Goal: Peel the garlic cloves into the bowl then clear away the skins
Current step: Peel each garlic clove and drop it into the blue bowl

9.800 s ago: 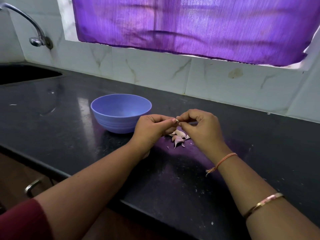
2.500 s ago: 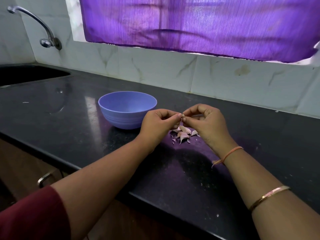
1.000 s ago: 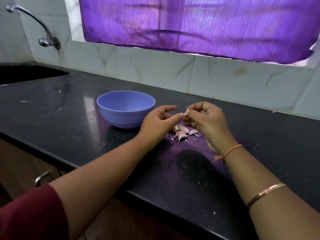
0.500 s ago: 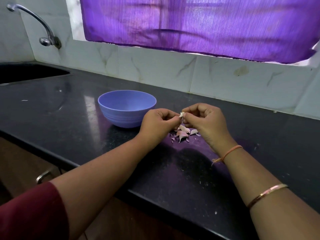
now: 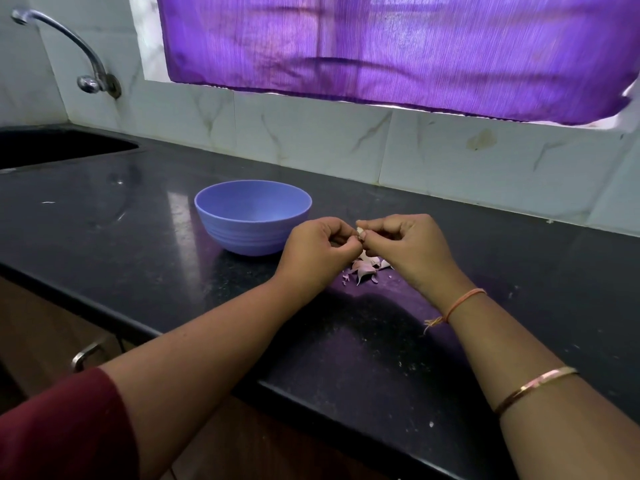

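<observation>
Black tabletop [image 5: 104, 230] spreads wide on both sides of us, its front edge under our forearms. Our left hand [image 5: 320, 251] and right hand [image 5: 408, 247] pinch one garlic clove [image 5: 361, 233], fingers curled, above the skins [image 5: 367, 268], just right of the bowl [image 5: 252, 233].

You have a purple curtain [image 5: 398, 53] across the top, a curved tap [image 5: 69, 39] at upper left above a dark sink [image 5: 52, 147], and a cabinet handle [image 5: 86, 355] at lower left.

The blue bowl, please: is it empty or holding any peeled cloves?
Apparently empty: the bowl shows bare blue inside, though its near wall hides the bottom.
</observation>
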Action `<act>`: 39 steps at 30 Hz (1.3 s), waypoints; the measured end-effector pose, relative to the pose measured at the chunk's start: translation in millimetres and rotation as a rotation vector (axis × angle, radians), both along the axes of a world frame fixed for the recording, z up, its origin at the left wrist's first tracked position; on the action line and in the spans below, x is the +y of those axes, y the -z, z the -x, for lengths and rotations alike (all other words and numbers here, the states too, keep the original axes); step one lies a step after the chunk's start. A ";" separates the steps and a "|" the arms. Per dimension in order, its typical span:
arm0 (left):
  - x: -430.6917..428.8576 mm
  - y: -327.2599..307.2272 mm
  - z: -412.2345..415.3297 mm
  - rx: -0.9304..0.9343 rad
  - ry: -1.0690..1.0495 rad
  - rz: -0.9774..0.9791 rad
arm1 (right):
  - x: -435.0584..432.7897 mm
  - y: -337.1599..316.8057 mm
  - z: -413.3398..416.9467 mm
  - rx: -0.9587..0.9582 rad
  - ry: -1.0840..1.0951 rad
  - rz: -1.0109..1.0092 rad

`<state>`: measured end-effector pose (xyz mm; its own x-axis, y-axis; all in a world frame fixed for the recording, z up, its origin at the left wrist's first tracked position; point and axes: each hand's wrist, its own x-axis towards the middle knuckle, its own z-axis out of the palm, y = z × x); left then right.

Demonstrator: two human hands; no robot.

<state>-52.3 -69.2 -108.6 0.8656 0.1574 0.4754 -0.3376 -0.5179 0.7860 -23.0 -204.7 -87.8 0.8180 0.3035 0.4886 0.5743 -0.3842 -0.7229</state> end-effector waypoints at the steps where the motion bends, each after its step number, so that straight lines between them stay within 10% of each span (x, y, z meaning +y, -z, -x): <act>1: -0.1 0.3 -0.2 -0.004 -0.010 -0.003 | -0.3 0.1 0.0 0.016 -0.012 -0.001; 39: 5.1 5.2 -9.7 0.046 -0.059 0.057 | -0.3 0.0 -1.4 0.100 0.054 -0.231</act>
<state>-42.6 -64.0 -113.8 0.8746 0.2341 0.4246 -0.2712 -0.4896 0.8287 -21.6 -205.0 -87.8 0.8776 0.1475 0.4561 0.4790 -0.2308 -0.8469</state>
